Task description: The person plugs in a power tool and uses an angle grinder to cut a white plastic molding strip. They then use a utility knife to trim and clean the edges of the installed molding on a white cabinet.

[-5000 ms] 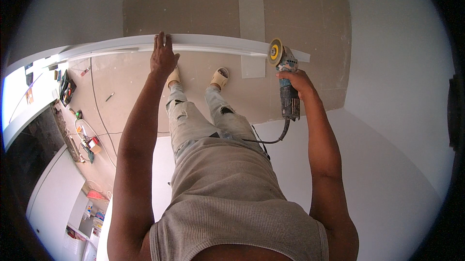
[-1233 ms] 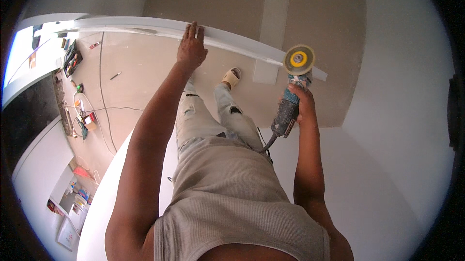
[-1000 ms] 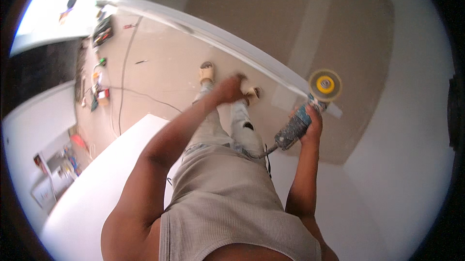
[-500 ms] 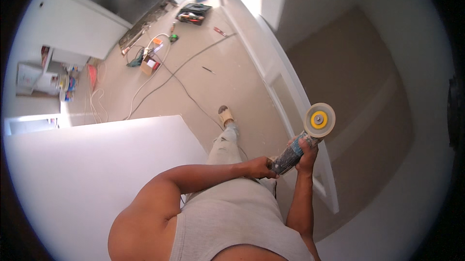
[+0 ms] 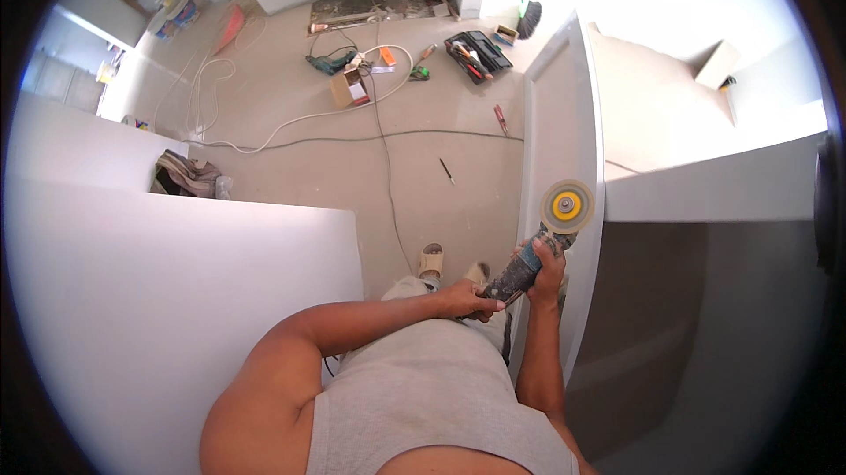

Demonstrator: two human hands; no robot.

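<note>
An angle grinder (image 5: pixel 513 278) is held slantwise in front of my body, its disc end up and to the right. My left hand (image 5: pixel 465 300) is closed round the rear end of the grinder. Nearer the head of the tool, my right hand (image 5: pixel 547 272) wraps the dark, dusty body. A round greyish disc with a yellow centre (image 5: pixel 567 204) faces up toward me, and I cannot tell whether it is spinning. Behind the disc stands a long white panelled door or board (image 5: pixel 548 127); whether they touch does not show.
A white surface (image 5: pixel 185 272) fills the left side. Cables (image 5: pixel 381 114) cross the tiled floor near a cardboard box (image 5: pixel 345 89), a green drill (image 5: pixel 331 62) and an open toolbox (image 5: pixel 476 56). A pencil-like stick (image 5: pixel 447 171) lies ahead of my feet. A broom (image 5: pixel 529 19) stands farther back.
My view has swung to the right, and both feet now show close together. The grinder stays in both hands, now in front of the white panelled piece.
</note>
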